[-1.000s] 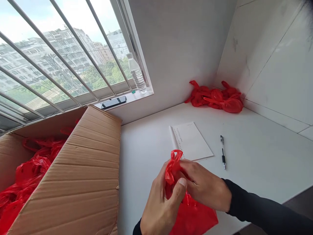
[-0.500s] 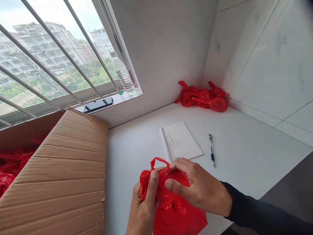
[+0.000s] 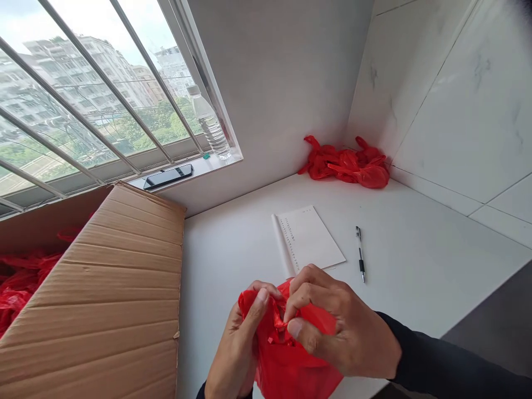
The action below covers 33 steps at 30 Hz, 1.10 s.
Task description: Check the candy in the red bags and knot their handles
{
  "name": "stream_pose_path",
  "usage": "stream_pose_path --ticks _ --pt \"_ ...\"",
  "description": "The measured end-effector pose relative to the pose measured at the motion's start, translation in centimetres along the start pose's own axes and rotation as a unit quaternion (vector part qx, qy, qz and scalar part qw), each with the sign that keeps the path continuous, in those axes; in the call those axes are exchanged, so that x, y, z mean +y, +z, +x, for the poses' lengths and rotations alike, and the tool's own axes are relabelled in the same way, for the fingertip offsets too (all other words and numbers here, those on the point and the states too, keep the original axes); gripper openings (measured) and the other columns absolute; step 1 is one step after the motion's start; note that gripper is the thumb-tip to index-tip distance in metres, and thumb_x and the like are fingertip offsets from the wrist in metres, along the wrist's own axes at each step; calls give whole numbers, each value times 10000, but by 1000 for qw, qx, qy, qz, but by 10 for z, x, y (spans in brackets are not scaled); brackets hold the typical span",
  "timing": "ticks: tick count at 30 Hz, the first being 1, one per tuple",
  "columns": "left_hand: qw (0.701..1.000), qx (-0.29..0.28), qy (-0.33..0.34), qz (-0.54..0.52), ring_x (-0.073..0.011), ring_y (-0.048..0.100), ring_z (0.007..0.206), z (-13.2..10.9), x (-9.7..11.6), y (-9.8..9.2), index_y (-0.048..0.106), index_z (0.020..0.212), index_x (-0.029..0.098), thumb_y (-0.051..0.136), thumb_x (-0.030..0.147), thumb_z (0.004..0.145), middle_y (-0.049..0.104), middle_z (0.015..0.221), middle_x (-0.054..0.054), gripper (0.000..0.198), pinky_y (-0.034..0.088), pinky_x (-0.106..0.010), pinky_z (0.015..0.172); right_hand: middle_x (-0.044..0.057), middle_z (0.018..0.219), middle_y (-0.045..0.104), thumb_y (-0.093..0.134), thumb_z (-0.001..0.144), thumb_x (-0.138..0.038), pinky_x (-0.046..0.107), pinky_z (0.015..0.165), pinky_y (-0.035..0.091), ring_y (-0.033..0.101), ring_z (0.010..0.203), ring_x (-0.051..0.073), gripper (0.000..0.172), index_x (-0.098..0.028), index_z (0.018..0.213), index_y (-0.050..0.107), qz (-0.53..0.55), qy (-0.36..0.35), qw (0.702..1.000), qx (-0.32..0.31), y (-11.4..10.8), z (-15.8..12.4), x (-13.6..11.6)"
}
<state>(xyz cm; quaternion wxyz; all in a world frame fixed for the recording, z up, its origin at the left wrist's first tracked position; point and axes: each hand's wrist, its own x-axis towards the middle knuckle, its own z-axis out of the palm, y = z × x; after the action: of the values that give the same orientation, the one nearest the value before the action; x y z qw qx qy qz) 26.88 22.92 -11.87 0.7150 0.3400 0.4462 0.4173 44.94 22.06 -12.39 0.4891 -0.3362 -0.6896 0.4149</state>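
Observation:
A thin red plastic bag [image 3: 297, 371] hangs between my two hands over the near edge of the white table. My left hand [image 3: 243, 338] grips the bag's top at the left, thumb pressed over the bunched plastic. With thumb and fingers curled together, my right hand [image 3: 332, 321] pinches a crumpled part of the bag near its opening. Small red bits show at the bag's mouth between the hands; I cannot make out what they are. The bag's lower end runs out of view at the bottom.
An open notebook [image 3: 311, 238] and a black-gripped pen [image 3: 360, 255] lie on the white table [image 3: 415, 238]. Red plastic bags [image 3: 344, 163] are heaped in the far corner. A cardboard box [image 3: 103, 288] stands left, red bags inside. The windowsill holds a phone [image 3: 168, 177] and water bottle [image 3: 210, 124].
The handle loop that stood up above the bag has been pulled down. My right hand has moved from resting with fingers spread to pinching the bag near its opening.

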Motion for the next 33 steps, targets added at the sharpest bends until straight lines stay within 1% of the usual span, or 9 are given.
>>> stream_pose_path --ticks 3,5,9,12,17,20,24,29,33 --pt "995 -70 -3 67 -80 487 605 -3 0 -6 604 762 179 721 417 864 545 689 26 285 412 -190 599 5 1025 593 666 889 -249 310 928 469 590 1024 163 92 -244 981 656 3 21 1000 3 -2 1 8" --pt "985 -92 11 145 -88 502 628 -8 1 -7 624 809 186 709 389 877 561 712 23 231 422 -197 615 29 1197 597 624 946 -372 353 1006 440 570 1138 193 253 -265 1175 615 11 65 998 -12 -3 4 15" --pt "948 -45 100 299 -123 569 709 -11 -1 -5 668 940 216 644 241 892 636 806 5 59 466 -216 653 32 989 687 464 1023 -499 348 853 496 639 908 181 360 -224 1204 610 49 160 983 -81 -5 10 25" --pt "901 2 218 375 -130 633 755 -3 -8 -8 687 1049 244 580 85 847 683 895 1 278 492 -216 667 24 864 667 428 1019 -559 316 734 489 611 791 167 444 -191 1072 671 92 197 973 -79 -4 11 28" --pt "828 13 380 413 -142 670 825 10 -22 -14 718 1119 282 569 7 832 706 1008 -29 424 544 -228 705 54 1082 688 381 1047 -521 386 959 471 642 1019 199 451 -217 1278 621 166 250 950 -89 -7 13 30" --pt "829 6 381 410 -140 666 830 11 -25 -16 707 1182 330 581 48 875 667 1106 -45 436 555 -236 692 69 1180 671 408 1048 -490 416 1046 435 626 1127 205 425 -220 1313 602 239 239 933 -122 -10 14 31" --pt "834 18 368 411 -119 624 734 10 -23 -19 701 1202 368 592 94 894 625 914 -6 426 502 -206 601 72 1107 675 576 976 -498 413 954 490 648 1074 221 469 -219 1353 555 287 224 919 -150 -12 14 35" --pt "903 -11 218 369 -142 614 752 5 -16 -17 701 1188 276 563 269 964 656 857 -21 264 501 -249 705 42 1006 657 729 887 -413 382 890 491 639 980 202 421 -194 1225 603 239 236 933 -130 -12 13 39" --pt "947 -27 125 293 -120 518 620 2 -11 -13 702 1156 203 603 418 945 595 685 7 318 425 -230 596 -9 874 607 744 874 -398 311 757 465 577 806 144 335 -196 1111 619 203 240 943 -112 -12 12 37"
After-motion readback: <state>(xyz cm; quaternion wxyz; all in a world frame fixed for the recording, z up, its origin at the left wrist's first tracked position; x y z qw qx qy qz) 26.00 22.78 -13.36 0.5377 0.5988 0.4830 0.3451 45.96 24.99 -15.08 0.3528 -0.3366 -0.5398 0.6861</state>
